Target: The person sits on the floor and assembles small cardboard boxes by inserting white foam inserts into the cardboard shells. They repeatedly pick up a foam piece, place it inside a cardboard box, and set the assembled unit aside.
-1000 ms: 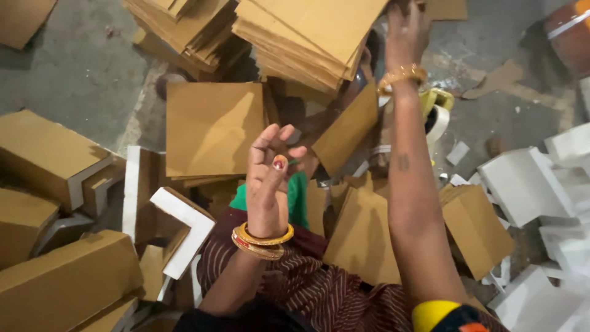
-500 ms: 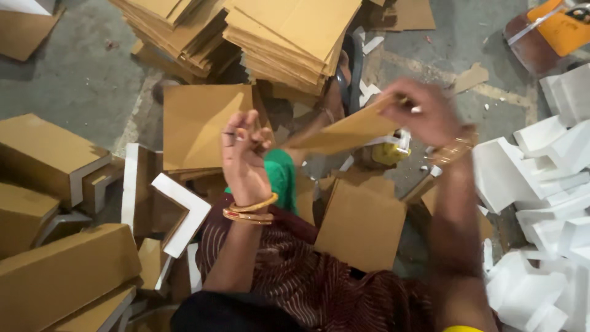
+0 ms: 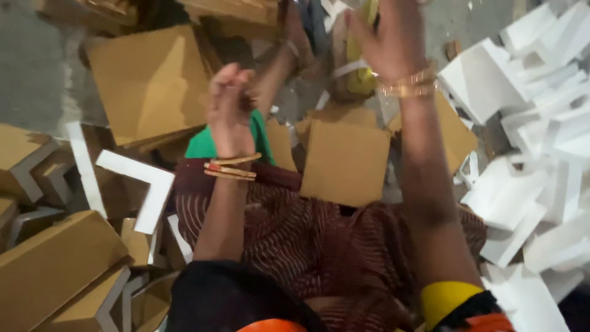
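Note:
My left hand is raised over my lap with its fingers curled into a loose fist; nothing shows in it. Red and gold bangles sit on that wrist. My right hand is lifted high at the top edge, blurred, with gold bangles below it; its fingers run out of the frame, so its hold is unclear. A square brown cardboard sheet lies on my dark red patterned skirt, between my two arms. A green cloth shows behind the left wrist.
A large brown cardboard sheet lies ahead on the left. Brown cardboard boxes with white edges pile at the left. White foam pieces heap on the right. A yellow object lies behind the right hand.
My right hand has swung up and left from holding a cardboard sheet, and that sheet is no longer in it. My left hand has closed its fingers. The view has shifted nearer.

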